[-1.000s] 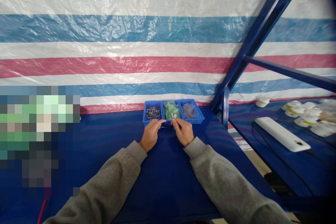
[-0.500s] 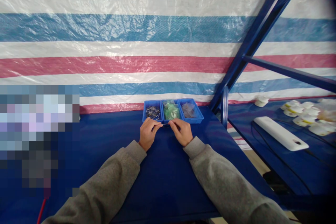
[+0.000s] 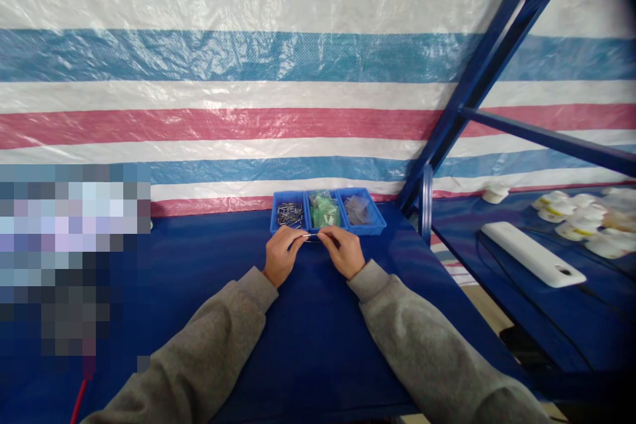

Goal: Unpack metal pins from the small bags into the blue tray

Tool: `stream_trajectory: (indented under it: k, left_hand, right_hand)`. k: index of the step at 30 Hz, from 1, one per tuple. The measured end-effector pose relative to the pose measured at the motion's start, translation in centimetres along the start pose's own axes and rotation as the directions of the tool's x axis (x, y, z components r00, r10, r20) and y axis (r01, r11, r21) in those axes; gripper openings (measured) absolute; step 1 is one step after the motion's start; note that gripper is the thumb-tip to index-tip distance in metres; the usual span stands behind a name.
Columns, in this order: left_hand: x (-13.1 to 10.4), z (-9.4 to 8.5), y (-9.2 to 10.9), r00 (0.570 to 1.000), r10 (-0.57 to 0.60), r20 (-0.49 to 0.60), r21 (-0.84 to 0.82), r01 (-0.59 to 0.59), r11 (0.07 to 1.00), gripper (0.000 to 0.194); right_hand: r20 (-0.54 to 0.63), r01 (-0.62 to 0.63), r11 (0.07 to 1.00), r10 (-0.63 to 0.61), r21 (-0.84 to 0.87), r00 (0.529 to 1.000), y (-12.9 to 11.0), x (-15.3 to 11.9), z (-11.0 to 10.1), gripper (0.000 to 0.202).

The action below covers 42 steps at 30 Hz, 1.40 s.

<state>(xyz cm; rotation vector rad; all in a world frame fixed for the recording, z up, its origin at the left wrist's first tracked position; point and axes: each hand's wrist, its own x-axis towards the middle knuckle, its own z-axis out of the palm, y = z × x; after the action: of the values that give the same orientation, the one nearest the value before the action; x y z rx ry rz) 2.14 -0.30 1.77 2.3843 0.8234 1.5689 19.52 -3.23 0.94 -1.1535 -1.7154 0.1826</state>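
My left hand (image 3: 281,253) and my right hand (image 3: 344,250) are pinched closed, facing each other just above the blue tabletop. Between their fingertips runs a thin, pale, rod-like piece (image 3: 313,235), too small to name; each hand grips one end. Right behind the hands stand three blue bins side by side. The left bin (image 3: 273,213) holds many small metal screws or pins (image 3: 290,214). Green plastic bags with small white pieces (image 3: 325,211) fill the middle bin. In the right bin (image 3: 379,222) lie clear plastic bags (image 3: 356,209).
Striped plastic sheeting (image 3: 248,126) hangs behind the blue table (image 3: 318,344). A blue metal frame (image 3: 447,119) rises at the right. On a second table are a long white device (image 3: 531,253), black cables and several white round parts (image 3: 579,220). The left side is pixelated, with a red cord (image 3: 79,401).
Both hands stay almost in place with the thin piece between them. The right fingertips have shifted slightly to the left, and the view has tilted a little.
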Motion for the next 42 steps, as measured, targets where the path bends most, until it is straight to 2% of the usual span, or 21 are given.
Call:
stream_trajectory:
  k: [6, 13, 19, 23, 28, 31, 36, 42]
  left_hand:
    - [0.01, -0.19, 0.13, 1.000, 0.006, 0.021, 0.005, -0.006, 1.000, 0.009]
    - [-0.06, -0.20, 0.19, 0.999, 0.033, -0.012, -0.005, -0.033, 0.999, 0.012]
    - [-0.11, -0.18, 0.39, 1.000, -0.004, 0.004, -0.052, 0.004, 0.999, 0.008]
    - [-0.37, 0.03, 0.28, 0.998, 0.015, 0.060, -0.006, -0.014, 1.000, 0.008]
    - [-0.62, 0.34, 0.05, 0.980, 0.103, 0.169, 0.119, -0.124, 0.985, 0.010]
    - [-0.60, 0.40, 0.00, 0.972, 0.135, 0.192, 0.157, -0.166, 0.974, 0.013]
    - [-0.47, 0.38, -0.01, 0.978, 0.138, 0.156, 0.143, -0.160, 0.977, 0.019]
    - [-0.35, 0.30, -0.21, 0.992, 0.098, 0.076, 0.084, -0.105, 0.991, 0.016]
  right_hand:
    - [0.006, -0.005, 1.000, 0.005, -0.022, 1.000, 0.00, 0.04, -0.06, 0.025]
    - [0.028, 0.001, 0.999, 0.000, -0.034, 1.000, 0.23, -0.01, 0.17, 0.027]
    - [0.003, -0.034, 0.994, 0.035, -0.100, 0.999, 0.38, 0.06, 0.14, 0.035]
    - [-0.005, -0.038, 0.994, 0.038, -0.102, 0.999, 0.36, 0.06, 0.04, 0.036]
    - [-0.017, -0.035, 0.993, 0.033, -0.111, 0.999, 0.43, 0.00, 0.12, 0.037]
    - [-0.023, -0.034, 0.994, 0.032, -0.104, 0.999, 0.48, -0.01, 0.16, 0.037]
    - [-0.029, -0.047, 0.992, 0.044, -0.119, 0.999, 0.30, 0.01, -0.11, 0.039]
    - [-0.024, -0.052, 0.991, 0.049, -0.126, 0.998, 0.05, 0.07, -0.24, 0.042]
